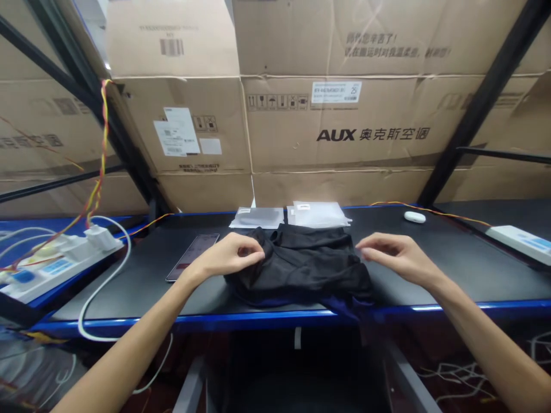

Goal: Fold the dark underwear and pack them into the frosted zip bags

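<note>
A crumpled black cloth (305, 264), dark blue along its lower edge, lies at the front of the table and hangs slightly over the rim. What kind of garment it is, if one, I cannot tell. At its upper left side my left hand (236, 253) is closed, thumb and fingers pinching the fabric. My right hand (394, 255) is at the opposite side, fingertips pinched together at the cloth's right edge. A phone (192, 257) lies just left of my left hand, partly behind the wrist.
Clear plastic packets (258, 217) and a white stack of packets (318, 214) lie behind the cloth. A small white case (414, 217) sits at back right. Power strips stand left (64, 264) and right (520, 243). Cardboard (297, 143) walls the back; a white cable (92, 292) loops over the left edge.
</note>
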The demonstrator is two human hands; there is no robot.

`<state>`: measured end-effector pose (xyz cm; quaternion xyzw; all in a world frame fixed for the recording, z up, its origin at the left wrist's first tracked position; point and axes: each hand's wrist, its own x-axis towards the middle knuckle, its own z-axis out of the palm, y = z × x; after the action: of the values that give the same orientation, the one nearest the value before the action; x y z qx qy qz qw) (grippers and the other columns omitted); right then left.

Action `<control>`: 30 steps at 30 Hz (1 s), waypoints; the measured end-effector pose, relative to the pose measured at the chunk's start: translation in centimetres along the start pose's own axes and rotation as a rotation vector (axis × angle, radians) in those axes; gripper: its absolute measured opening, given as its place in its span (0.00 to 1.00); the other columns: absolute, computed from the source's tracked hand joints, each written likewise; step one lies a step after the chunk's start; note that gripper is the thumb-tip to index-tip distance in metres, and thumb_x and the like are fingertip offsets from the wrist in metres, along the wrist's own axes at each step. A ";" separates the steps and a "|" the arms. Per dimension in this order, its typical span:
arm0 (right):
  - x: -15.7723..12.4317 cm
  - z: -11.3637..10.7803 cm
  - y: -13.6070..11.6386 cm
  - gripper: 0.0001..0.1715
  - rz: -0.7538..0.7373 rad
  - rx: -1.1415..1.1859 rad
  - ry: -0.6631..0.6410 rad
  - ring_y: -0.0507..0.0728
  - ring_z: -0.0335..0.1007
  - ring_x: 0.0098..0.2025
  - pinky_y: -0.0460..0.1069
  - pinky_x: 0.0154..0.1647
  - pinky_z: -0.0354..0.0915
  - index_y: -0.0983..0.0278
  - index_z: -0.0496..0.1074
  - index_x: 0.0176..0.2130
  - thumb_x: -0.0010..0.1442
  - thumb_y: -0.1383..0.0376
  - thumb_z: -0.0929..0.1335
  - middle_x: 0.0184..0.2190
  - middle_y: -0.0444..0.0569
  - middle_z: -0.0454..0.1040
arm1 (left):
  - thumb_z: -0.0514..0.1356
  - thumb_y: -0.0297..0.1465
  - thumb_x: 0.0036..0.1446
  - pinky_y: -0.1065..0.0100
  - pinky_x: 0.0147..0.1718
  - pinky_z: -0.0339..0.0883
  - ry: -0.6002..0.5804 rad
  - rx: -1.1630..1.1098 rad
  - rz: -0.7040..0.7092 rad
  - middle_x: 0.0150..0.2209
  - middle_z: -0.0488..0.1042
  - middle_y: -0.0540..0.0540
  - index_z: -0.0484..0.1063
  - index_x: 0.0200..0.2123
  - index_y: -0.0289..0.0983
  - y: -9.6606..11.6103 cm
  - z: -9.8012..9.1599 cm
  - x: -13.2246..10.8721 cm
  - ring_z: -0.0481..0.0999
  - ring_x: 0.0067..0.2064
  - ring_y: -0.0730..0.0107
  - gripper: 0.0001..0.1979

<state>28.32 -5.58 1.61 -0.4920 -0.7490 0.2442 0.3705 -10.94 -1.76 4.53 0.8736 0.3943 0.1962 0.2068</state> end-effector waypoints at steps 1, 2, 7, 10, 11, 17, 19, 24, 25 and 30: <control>0.8 -0.1 0.6 0.19 -0.012 -0.031 0.050 0.62 0.75 0.39 0.55 0.43 0.72 0.60 0.77 0.40 0.59 0.49 0.69 0.37 0.50 0.80 | 0.57 0.38 0.60 0.69 0.35 0.67 0.045 0.018 0.020 0.33 0.80 0.48 0.80 0.34 0.40 0.0 0.1 0.8 0.76 0.34 0.67 0.12; 1.7 -0.1 1.2 0.20 -0.043 -0.083 0.075 0.62 0.75 0.40 0.56 0.43 0.72 0.59 0.77 0.43 0.59 0.49 0.68 0.39 0.50 0.80 | 0.57 0.37 0.60 0.68 0.38 0.68 0.073 0.040 0.046 0.36 0.80 0.48 0.80 0.36 0.40 -0.2 0.2 1.6 0.76 0.36 0.66 0.12; 4.8 0.7 3.6 0.21 -0.208 -0.322 -0.058 0.66 0.71 0.53 0.62 0.56 0.66 0.57 0.76 0.49 0.56 0.54 0.69 0.51 0.50 0.77 | 0.60 0.32 0.56 0.61 0.60 0.61 0.020 0.206 0.172 0.57 0.72 0.46 0.76 0.50 0.43 -2.1 1.2 5.4 0.71 0.58 0.60 0.17; 5.6 1.3 4.2 0.14 -0.213 -0.310 -0.093 0.66 0.73 0.52 0.61 0.57 0.65 0.58 0.78 0.39 0.58 0.55 0.67 0.47 0.50 0.79 | 0.61 0.31 0.55 0.59 0.61 0.59 -0.041 0.258 0.157 0.60 0.69 0.45 0.77 0.47 0.43 -3.2 1.6 6.8 0.69 0.60 0.58 0.15; 5.8 1.3 4.3 0.13 -0.194 -0.286 -0.084 0.65 0.74 0.49 0.60 0.55 0.66 0.59 0.78 0.38 0.59 0.55 0.67 0.45 0.50 0.80 | 0.60 0.31 0.56 0.60 0.60 0.61 -0.056 0.247 0.162 0.58 0.71 0.46 0.78 0.45 0.43 -3.5 1.7 7.1 0.71 0.59 0.58 0.13; 7.9 1.0 4.7 0.19 -0.051 -0.060 0.044 0.62 0.75 0.37 0.55 0.41 0.70 0.63 0.75 0.37 0.57 0.51 0.67 0.34 0.49 0.80 | 0.54 0.37 0.61 0.66 0.44 0.69 0.110 0.059 0.098 0.39 0.79 0.48 0.74 0.41 0.39 -3.9 1.8 8.9 0.78 0.42 0.65 0.12; 8.9 1.1 5.3 0.19 -0.008 -0.062 0.082 0.60 0.74 0.33 0.53 0.37 0.69 0.63 0.75 0.36 0.56 0.51 0.67 0.30 0.47 0.78 | 0.52 0.36 0.61 0.67 0.37 0.70 0.179 0.059 -0.006 0.34 0.79 0.49 0.72 0.40 0.38 -4.2 2.2 10.1 0.78 0.35 0.66 0.12; 9.8 2.4 6.7 0.15 0.038 -0.366 0.095 0.57 0.68 0.25 0.51 0.30 0.64 0.61 0.74 0.35 0.56 0.54 0.66 0.21 0.43 0.71 | 0.54 0.29 0.56 0.68 0.33 0.68 0.202 0.137 -0.150 0.27 0.78 0.49 0.71 0.43 0.37 -5.4 3.9 12.3 0.77 0.30 0.65 0.12; 9.6 2.7 6.8 0.14 0.032 -0.394 0.089 0.57 0.68 0.25 0.51 0.30 0.63 0.61 0.73 0.35 0.56 0.54 0.66 0.21 0.43 0.70 | 0.55 0.28 0.55 0.67 0.33 0.68 0.195 0.148 -0.149 0.27 0.78 0.49 0.71 0.44 0.37 -5.6 4.3 12.5 0.77 0.30 0.64 0.13; 8.8 3.3 6.9 0.13 0.015 -0.464 0.076 0.58 0.69 0.27 0.51 0.33 0.64 0.60 0.73 0.37 0.57 0.55 0.66 0.24 0.45 0.72 | 0.56 0.29 0.56 0.60 0.43 0.70 0.212 0.207 -0.109 0.37 0.79 0.43 0.72 0.48 0.36 -5.9 5.0 11.8 0.78 0.40 0.57 0.16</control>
<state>27.36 5.24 -2.68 -0.5783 -0.7669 0.0497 0.2738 -4.76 9.80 -0.62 0.8420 0.4789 0.2340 0.0835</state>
